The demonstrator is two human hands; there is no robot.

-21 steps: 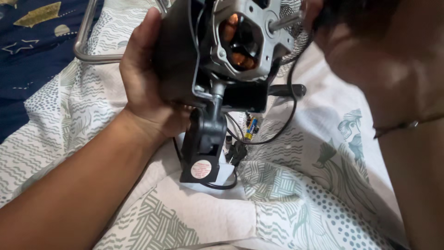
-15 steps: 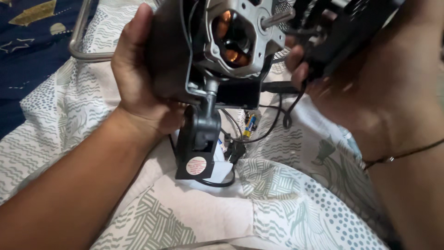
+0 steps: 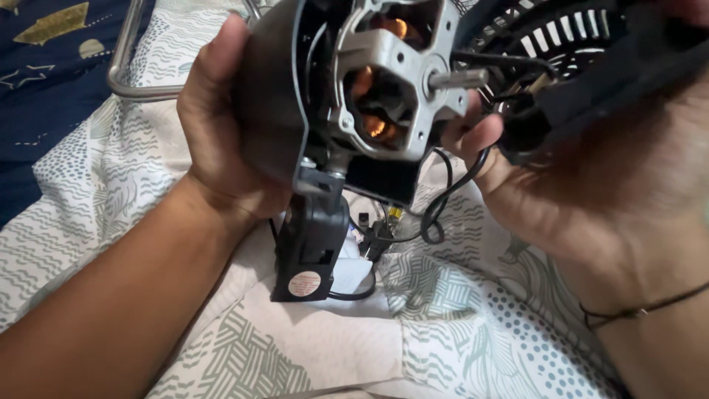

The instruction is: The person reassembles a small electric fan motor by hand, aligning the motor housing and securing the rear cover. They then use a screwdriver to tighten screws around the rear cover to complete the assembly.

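Above patterned bedsheet [image 3: 458,325]: left hand [image 3: 221,140] grips fan motor [image 3: 377,89], shaft pointing right; right hand [image 3: 583,185] grips black vented cover [image 3: 561,44].

Soft, even indoor light is falling from above, casting faint shadows; the right hand [image 3: 591,185] is blurring near the lens while the motor [image 3: 384,81] is staying sharp.

A bed fills the view, covered by a white quilt [image 3: 473,325] patterned with grey-green leaves, dots and hatching. A navy sheet [image 3: 44,81] with gold shapes lies at upper left, beside a bent metal tube [image 3: 122,66]. The light is soft and even.
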